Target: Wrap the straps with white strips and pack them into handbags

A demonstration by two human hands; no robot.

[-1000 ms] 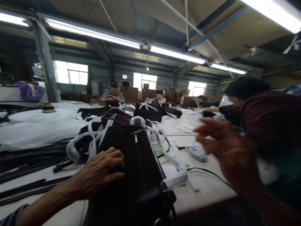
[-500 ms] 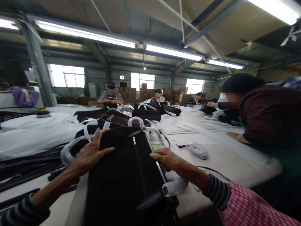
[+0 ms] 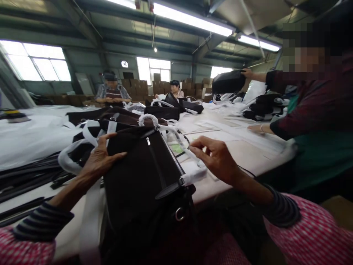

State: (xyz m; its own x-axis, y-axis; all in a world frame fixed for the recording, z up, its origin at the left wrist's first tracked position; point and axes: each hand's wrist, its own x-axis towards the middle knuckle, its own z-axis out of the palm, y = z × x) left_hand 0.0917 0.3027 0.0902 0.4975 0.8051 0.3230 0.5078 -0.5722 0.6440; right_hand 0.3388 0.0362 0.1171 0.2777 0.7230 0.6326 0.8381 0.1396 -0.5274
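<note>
A dark brown handbag [image 3: 143, 176] with a zip pocket stands in front of me at the table's near edge. My left hand [image 3: 99, 160] grips its upper left corner, thumb across the front. My right hand [image 3: 217, 158] hovers by the bag's right side, fingers curled around the white-wrapped handle [image 3: 182, 147]; a second wrapped strap end [image 3: 193, 176] hangs beside the bag's ring. More dark bags with white-wrapped handles [image 3: 116, 119] are piled behind it.
A co-worker in a dark red top [image 3: 311, 110] leans over the table on the right, lifting a black bag [image 3: 228, 81]. Two people sit at the far end. White plastic sheeting [image 3: 33, 132] and black straps [image 3: 24, 176] cover the left side.
The bag has been pulled nearer to me. My right hand left the bag's right edge and rose to the white-wrapped handle. The co-worker has lifted a black bag.
</note>
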